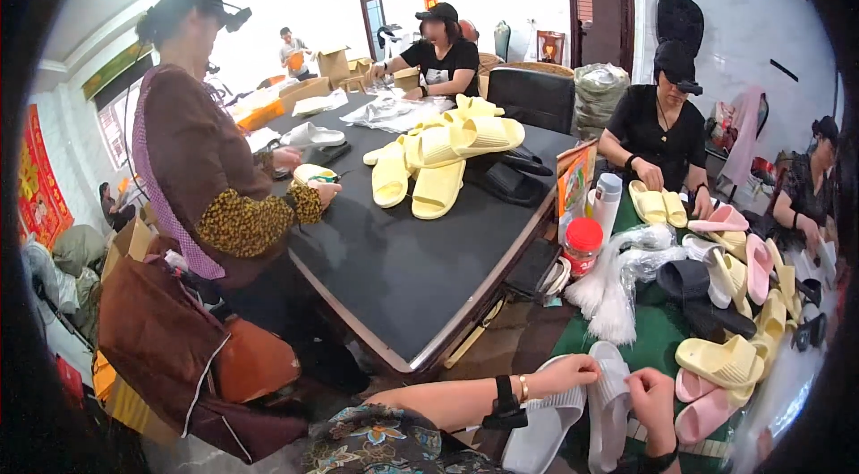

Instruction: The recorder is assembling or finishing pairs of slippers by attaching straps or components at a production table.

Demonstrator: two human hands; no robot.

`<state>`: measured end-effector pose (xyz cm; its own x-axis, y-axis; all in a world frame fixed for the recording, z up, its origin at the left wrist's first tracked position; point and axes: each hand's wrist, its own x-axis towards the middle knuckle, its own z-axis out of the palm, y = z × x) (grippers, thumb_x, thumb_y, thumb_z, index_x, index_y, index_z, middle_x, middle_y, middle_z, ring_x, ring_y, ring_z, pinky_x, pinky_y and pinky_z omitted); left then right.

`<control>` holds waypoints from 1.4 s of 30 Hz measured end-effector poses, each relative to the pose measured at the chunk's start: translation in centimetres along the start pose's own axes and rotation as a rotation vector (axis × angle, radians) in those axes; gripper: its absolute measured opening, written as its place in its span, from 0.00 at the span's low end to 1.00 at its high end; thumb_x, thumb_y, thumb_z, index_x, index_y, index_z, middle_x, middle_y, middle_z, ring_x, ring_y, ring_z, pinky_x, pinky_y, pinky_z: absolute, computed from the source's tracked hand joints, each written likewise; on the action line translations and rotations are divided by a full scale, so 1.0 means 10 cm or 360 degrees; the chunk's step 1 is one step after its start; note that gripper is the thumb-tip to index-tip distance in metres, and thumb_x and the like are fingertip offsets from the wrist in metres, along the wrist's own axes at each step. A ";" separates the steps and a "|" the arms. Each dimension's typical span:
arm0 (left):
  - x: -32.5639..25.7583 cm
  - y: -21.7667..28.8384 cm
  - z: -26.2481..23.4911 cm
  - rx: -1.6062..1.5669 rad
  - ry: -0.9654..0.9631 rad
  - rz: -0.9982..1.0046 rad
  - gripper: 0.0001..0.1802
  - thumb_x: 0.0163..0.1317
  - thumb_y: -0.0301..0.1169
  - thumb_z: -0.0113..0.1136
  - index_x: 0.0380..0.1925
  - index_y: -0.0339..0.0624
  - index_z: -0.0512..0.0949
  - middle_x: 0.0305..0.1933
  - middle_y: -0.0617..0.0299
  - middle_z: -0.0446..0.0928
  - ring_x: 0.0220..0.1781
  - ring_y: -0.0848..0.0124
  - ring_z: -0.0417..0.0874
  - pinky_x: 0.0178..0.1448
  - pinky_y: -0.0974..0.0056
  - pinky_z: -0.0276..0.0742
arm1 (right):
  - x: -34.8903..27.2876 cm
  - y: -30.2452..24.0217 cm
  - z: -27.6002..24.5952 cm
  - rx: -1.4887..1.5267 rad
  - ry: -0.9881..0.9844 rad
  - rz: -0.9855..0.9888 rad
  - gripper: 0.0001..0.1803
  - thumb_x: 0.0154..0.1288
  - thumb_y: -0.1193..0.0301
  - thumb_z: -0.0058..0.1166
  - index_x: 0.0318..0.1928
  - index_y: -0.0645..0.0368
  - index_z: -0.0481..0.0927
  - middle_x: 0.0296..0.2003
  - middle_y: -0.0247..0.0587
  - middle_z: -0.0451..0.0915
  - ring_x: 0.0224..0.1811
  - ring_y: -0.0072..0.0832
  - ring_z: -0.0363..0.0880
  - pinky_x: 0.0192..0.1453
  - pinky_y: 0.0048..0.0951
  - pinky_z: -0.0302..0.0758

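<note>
My left hand [565, 374] grips the heel end of a white slide slipper [548, 425] that lies sole-up at the lower edge. My right hand [655, 401] holds a second white slipper [608, 402] right beside it, the two slippers touching. A black band sits on my left wrist. Both slippers rest at the near edge of a green table [658, 331].
Pink, yellow, white and black slippers [720, 362] are heaped on the green table, with a red-lidded jar [582, 246] and white plastic ties [610, 295]. Yellow slippers [438, 161] lie on a big black table [403, 268]. Several other people work around both tables.
</note>
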<state>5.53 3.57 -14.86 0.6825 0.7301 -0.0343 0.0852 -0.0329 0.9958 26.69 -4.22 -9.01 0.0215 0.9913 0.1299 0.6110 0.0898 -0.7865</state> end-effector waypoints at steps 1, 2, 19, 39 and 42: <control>0.03 0.01 -0.01 0.0002 0.0000 0.0006 0.09 0.65 0.31 0.57 0.38 0.35 0.78 0.35 0.64 0.79 0.39 0.76 0.76 0.46 0.67 0.73 | 0.10 0.03 0.01 0.0013 0.0204 -0.0025 0.07 0.56 0.74 0.57 0.30 0.67 0.81 0.28 0.49 0.81 0.28 0.34 0.80 0.34 0.28 0.76; 0.01 0.03 -0.01 -0.0007 0.0030 -0.0005 0.10 0.65 0.32 0.58 0.38 0.35 0.78 0.35 0.65 0.79 0.39 0.76 0.75 0.46 0.67 0.73 | 0.19 0.01 0.04 -0.0003 0.0205 -0.0106 0.08 0.57 0.73 0.56 0.32 0.66 0.82 0.31 0.49 0.82 0.32 0.39 0.80 0.39 0.34 0.77; 0.19 -0.03 0.01 0.0063 0.0029 -0.0040 0.12 0.66 0.34 0.57 0.38 0.35 0.79 0.34 0.62 0.79 0.38 0.75 0.76 0.46 0.67 0.73 | 0.40 0.23 0.43 0.0713 -0.0046 0.0193 0.07 0.64 0.76 0.53 0.39 0.67 0.81 0.30 0.35 0.82 0.29 0.18 0.79 0.34 0.21 0.75; 0.26 -0.39 0.18 0.0534 0.0587 0.0522 0.08 0.56 0.31 0.63 0.27 0.37 0.77 0.30 0.51 0.78 0.34 0.55 0.80 0.38 0.55 0.73 | 0.43 0.41 0.82 0.1169 0.0233 0.0151 0.03 0.66 0.75 0.54 0.39 0.59 0.78 0.25 0.26 0.77 0.21 0.10 0.69 0.21 0.13 0.60; 0.26 -0.36 0.22 0.0506 0.0578 0.0528 0.09 0.57 0.31 0.62 0.27 0.36 0.77 0.31 0.51 0.78 0.36 0.54 0.81 0.38 0.55 0.73 | 0.45 0.62 0.77 0.1177 0.0154 0.0184 0.03 0.66 0.76 0.54 0.39 0.60 0.78 0.25 0.26 0.76 0.21 0.11 0.70 0.22 0.14 0.61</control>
<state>8.54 4.08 -18.71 0.4221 0.8311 0.3622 0.1611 -0.4619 0.8722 24.48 1.57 -17.94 0.1435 0.9885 0.0475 -0.0890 0.0607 -0.9942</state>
